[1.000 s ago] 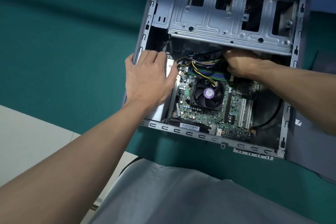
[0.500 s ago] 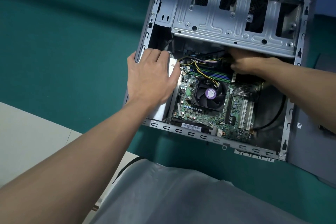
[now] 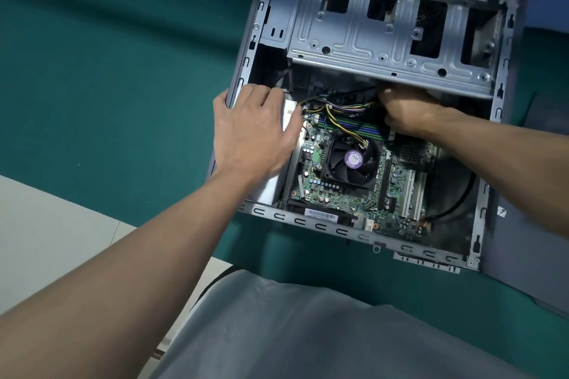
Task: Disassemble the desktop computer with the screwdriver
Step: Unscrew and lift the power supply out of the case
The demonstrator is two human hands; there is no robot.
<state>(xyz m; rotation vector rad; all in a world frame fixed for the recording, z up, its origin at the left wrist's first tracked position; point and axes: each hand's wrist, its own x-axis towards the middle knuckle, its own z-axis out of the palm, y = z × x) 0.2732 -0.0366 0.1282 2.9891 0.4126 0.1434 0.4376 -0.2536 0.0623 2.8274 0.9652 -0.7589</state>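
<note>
The computer case (image 3: 308, 220) is being pressed by the flat-fingered left hand (image 3: 255, 132); the right hand (image 3: 411, 111), fingers hidden, is being overlapped by the drive cage (image 3: 363, 43).

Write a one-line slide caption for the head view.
Left hand braces the open grey metal computer case at its side wall while the right hand curls beneath the silver drive cage.

Teal-green table cover (image 3: 107, 77), upper left; silver-grey drive cage (image 3: 366, 40), top; green motherboard (image 3: 332, 197), centre, bearing black fan (image 3: 338, 170) with purple label (image 3: 353, 158), yellow, black and purple wires (image 3: 331, 114), white slots (image 3: 411, 197).
</note>
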